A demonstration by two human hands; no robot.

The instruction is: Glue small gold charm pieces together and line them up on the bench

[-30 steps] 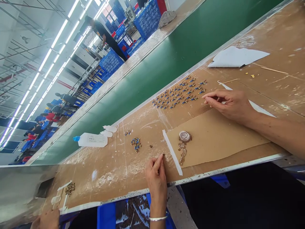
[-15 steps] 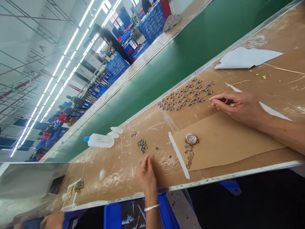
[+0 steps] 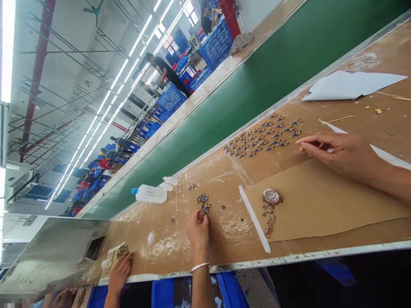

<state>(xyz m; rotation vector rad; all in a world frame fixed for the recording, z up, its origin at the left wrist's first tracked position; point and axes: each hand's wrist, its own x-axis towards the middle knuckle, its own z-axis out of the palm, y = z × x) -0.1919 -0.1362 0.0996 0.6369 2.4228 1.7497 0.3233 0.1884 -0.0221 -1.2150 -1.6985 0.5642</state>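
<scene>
My left hand (image 3: 198,233), a bracelet on its wrist, reaches onto the brown cardboard bench top (image 3: 321,201). Its fingertips are pinched at the near edge of a small pile of blue and gold pieces (image 3: 203,199). My right hand (image 3: 340,154) rests at the right, thumb pressed to forefinger on something thin that is too small to make out. Its fingertips point at the right end of several neat rows of blue and gold pieces (image 3: 261,136).
A white bottle with a blue cap (image 3: 149,194) lies left of the pile. A round glue lid (image 3: 272,196), a white strip (image 3: 255,219) and white paper (image 3: 349,84) lie on the bench. Behind runs a green conveyor belt (image 3: 244,81). Another person's hand (image 3: 118,269) rests at lower left beside gold pieces (image 3: 122,250).
My left hand has moved left and forward from the white strip to the small pile. Another person's hand has come up onto the bench at lower left. My right hand has kept its pose.
</scene>
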